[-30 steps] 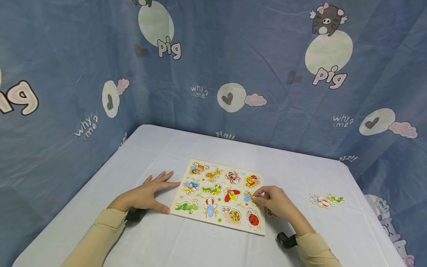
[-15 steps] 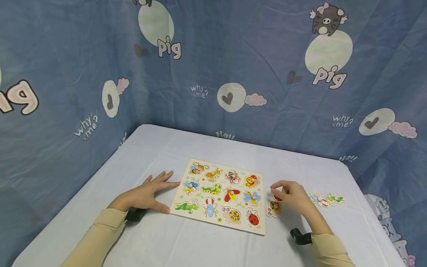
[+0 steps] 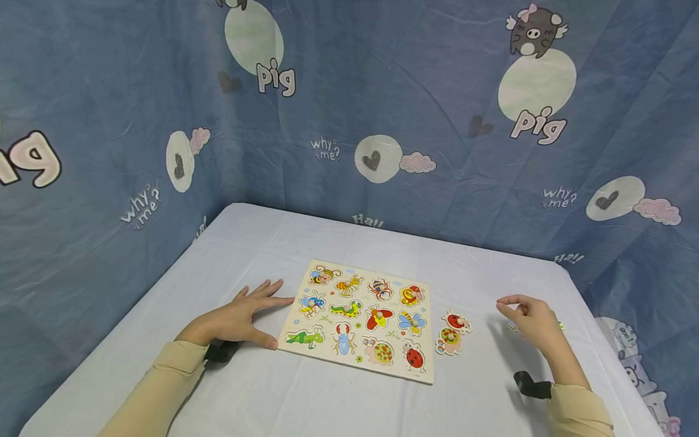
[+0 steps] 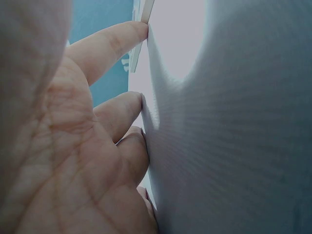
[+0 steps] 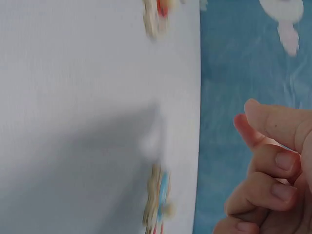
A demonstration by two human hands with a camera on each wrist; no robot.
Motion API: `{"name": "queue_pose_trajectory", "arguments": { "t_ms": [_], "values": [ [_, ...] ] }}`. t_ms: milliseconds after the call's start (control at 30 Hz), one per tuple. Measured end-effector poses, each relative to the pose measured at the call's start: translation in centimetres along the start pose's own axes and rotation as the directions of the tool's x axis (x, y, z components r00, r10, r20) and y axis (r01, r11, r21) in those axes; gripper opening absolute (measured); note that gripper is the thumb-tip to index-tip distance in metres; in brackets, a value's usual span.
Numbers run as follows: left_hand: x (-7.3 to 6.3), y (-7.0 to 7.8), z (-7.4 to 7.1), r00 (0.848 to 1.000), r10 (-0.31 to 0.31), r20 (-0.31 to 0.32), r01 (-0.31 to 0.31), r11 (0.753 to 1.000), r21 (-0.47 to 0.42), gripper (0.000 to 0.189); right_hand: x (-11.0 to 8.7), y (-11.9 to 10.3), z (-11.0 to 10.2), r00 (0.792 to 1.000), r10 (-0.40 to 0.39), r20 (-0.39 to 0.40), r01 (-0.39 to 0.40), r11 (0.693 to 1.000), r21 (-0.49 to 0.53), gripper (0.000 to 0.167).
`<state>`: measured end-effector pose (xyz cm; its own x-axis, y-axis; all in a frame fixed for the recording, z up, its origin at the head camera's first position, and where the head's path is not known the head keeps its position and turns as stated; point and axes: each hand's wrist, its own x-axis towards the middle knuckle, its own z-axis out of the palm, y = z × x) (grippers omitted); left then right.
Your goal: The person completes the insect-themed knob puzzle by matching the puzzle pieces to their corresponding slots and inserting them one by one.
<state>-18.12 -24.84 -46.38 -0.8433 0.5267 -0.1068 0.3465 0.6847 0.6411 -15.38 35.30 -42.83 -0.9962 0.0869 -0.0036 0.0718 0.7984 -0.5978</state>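
A wooden insect puzzle board (image 3: 390, 371) lies on the white table. Knobbed pieces, such as the caterpillar (image 3: 345, 309) and the blue-winged fly (image 3: 412, 323), fill its upper two rows; no knobs show on the bottom row's pictures. My left hand (image 3: 240, 315) lies spread on the table, thumb and index finger against the board's left edge. Bent fingers and nothing held mark my right hand (image 3: 531, 321), above the table at the right. It mostly covers two loose pieces; one, with blue on it (image 5: 163, 192), shows in the right wrist view.
Between board and right hand lie a loose ladybug piece (image 3: 457, 321) and a snail piece (image 3: 449, 342), close together. The table (image 3: 349, 409) ends at a blue patterned curtain (image 3: 338, 91) behind and at the sides. A black wrist camera (image 3: 530, 385) juts below the right hand.
My right hand has left the blue-winged fly piece on the board and swept right, over the loose pieces, uncovering the ladybug and snail and covering the far pair. The left hand stays put.
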Motion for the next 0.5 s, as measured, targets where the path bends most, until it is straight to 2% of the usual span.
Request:
{"name": "queue_pose_trajectory", "arguments": {
  "t_ms": [100, 200, 333, 500],
  "values": [
    [0.1, 0.0, 0.0, 1.000, 0.001, 0.000, -0.001, 1.000, 0.004, 0.096, -0.1, 1.8, -1.2, 0.999, 0.045, -0.027, -0.045, 0.999, -0.003, 0.048],
    [0.1, -0.1, 0.0, 1.000, 0.003, -0.003, -0.003, 1.000, 0.007, 0.097, -0.2, 3.7, -2.2, 0.990, 0.131, -0.044, -0.132, 0.991, -0.011, 0.055],
    [0.0, -0.1, 0.0, 1.000, 0.008, -0.006, -0.008, 1.000, 0.008, 0.097, -0.2, 5.7, -3.1, 0.958, 0.281, -0.061, -0.282, 0.959, -0.002, 0.058],
    [0.0, 0.0, -0.1, 1.000, 0.005, -0.003, -0.005, 1.000, 0.010, 0.097, -0.3, 7.3, -3.3, 0.918, 0.387, -0.084, -0.386, 0.922, 0.028, 0.059]
  ]
}}
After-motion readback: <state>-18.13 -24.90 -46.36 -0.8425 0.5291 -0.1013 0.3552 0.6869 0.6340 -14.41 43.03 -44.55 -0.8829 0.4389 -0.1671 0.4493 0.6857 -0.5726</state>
